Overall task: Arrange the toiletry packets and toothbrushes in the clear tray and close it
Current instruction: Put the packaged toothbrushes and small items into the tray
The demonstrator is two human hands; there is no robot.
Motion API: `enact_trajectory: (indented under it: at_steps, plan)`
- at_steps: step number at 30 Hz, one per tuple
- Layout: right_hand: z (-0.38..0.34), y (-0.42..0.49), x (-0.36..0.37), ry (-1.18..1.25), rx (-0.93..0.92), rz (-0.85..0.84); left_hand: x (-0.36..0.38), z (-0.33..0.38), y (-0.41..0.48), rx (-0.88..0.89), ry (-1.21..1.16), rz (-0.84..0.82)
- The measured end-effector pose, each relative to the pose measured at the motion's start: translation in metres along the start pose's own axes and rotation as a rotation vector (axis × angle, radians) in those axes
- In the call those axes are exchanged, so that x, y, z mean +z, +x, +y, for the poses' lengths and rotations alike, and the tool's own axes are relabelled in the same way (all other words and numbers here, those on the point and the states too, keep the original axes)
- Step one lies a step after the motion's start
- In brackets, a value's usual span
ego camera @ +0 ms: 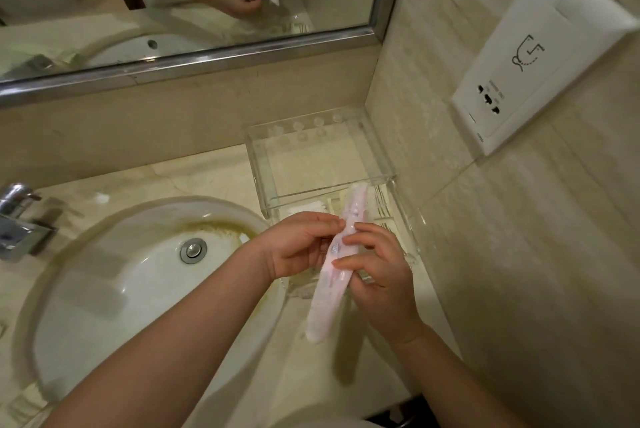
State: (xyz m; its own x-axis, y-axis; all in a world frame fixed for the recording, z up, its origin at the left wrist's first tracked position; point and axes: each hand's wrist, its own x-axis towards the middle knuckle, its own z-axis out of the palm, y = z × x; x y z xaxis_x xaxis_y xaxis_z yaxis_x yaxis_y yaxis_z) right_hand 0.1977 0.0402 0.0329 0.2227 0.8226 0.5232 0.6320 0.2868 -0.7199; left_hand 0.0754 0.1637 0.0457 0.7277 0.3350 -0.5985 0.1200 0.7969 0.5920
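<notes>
Toothbrush packet (332, 265), pinched by my left hand (298, 249) and right hand (379, 270) mid-frame, over the clear tray (403, 209); white packets (308, 207) inside, lid (311, 157) raised.

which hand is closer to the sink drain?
Left. The left hand holds the pink toothbrush packet from the sink drain side. The right hand holds it from the opposite side, farther off, over the clear tray.

The long pink-and-white wrapped toothbrush packet (327, 303) was up in the air, slanted, top end over the clear acrylic tray (406, 209). That tray sat in the bench (194, 178) corner, clear lid (311, 157) swung back open, small white packets (308, 207) flat inside.
</notes>
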Motion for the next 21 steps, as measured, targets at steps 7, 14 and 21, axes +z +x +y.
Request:
enact_trajectory:
  at_steps: [7,14,21]
  plan:
    - [-0.01,-0.021,-0.013,0.765,1.14,0.002,-0.003,-0.014,0.015,0.108,-0.225,0.435]
    - [0.009,0.001,-0.013,0.929,1.293,0.32,0.003,-0.028,0.02,0.2,-0.37,0.653]
    - [0.062,0.045,0.006,0.529,1.375,0.308,0.007,-0.021,0.028,0.122,-0.473,0.709]
